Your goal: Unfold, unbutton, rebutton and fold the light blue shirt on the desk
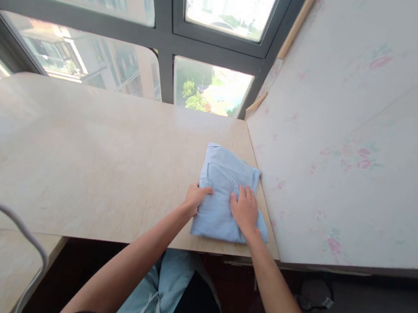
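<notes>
A folded light blue cloth garment [216,217] lies flat on the windowsill, close to the wall; its exact kind does not show. My left hand [196,197] grips its left edge, thumb on top and the other fingers mostly hidden at the side. On the right half of the bundle rests my right hand [245,209], palm down with the fingers spread over the fabric. A loose corner of cloth sticks out to the right, beside my right wrist.
The pale marble-patterned windowsill [91,157] stretches left. Flowered wallpaper covers the wall [360,124] at right. Grey window frames [216,47] stand behind. A grey cable [15,219] curves over the lower left. A dark round object [316,294] sits below, right.
</notes>
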`<state>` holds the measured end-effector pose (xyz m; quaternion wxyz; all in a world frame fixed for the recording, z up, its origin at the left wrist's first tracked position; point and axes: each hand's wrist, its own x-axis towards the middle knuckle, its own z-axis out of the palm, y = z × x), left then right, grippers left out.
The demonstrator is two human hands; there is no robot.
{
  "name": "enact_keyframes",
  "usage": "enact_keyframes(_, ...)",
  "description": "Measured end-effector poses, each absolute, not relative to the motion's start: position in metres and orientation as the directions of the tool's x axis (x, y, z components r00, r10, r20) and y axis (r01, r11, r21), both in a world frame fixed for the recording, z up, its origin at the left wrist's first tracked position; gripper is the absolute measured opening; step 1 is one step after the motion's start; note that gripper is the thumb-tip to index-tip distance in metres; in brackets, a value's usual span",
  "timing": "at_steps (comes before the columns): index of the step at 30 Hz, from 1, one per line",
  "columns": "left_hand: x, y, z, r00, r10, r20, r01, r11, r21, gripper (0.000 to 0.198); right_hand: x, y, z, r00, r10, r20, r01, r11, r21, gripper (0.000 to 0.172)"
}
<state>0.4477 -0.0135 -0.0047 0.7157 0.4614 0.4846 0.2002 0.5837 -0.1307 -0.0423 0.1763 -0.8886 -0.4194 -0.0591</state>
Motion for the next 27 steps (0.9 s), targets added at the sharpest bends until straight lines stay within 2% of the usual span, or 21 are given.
enact_keyframes(5,0.388,0.024,-0.01,0.349,0.793,-0.499,0.092,0.501,0.86,0.028,0.546,-0.095,-0.045,0.525,0.822,0.221,0.83,-0.436,-0.349,0.049)
enact_keyframes(10,0.301,0.07,-0.012,0.183,0.865,-0.468,0.023,0.472,0.881,0.034,0.496,-0.031,-0.04,0.319,0.941,0.114,0.864,-0.24,-0.442,0.051)
enact_keyframes(14,0.23,0.094,-0.014,0.04,0.93,-0.365,-0.003,0.366,0.931,0.04,0.45,0.019,-0.04,0.142,0.987,0.075,0.859,-0.085,-0.505,0.052)
enact_keyframes(18,0.174,0.111,-0.018,-0.074,0.964,-0.257,0.054,0.261,0.964,0.043,0.403,0.057,-0.041,0.055,0.996,0.065,0.841,-0.011,-0.541,0.052)
enact_keyframes(23,0.124,0.135,-0.02,-0.159,0.963,-0.218,0.146,0.241,0.96,0.046,0.353,0.088,-0.038,-0.002,1.0,0.028,0.848,0.016,-0.53,0.055)
enact_keyframes(27,0.096,0.149,-0.021,-0.237,0.952,-0.192,0.206,0.242,0.948,0.045,0.331,0.106,-0.036,-0.1,0.995,0.01,0.818,0.088,-0.568,0.056)
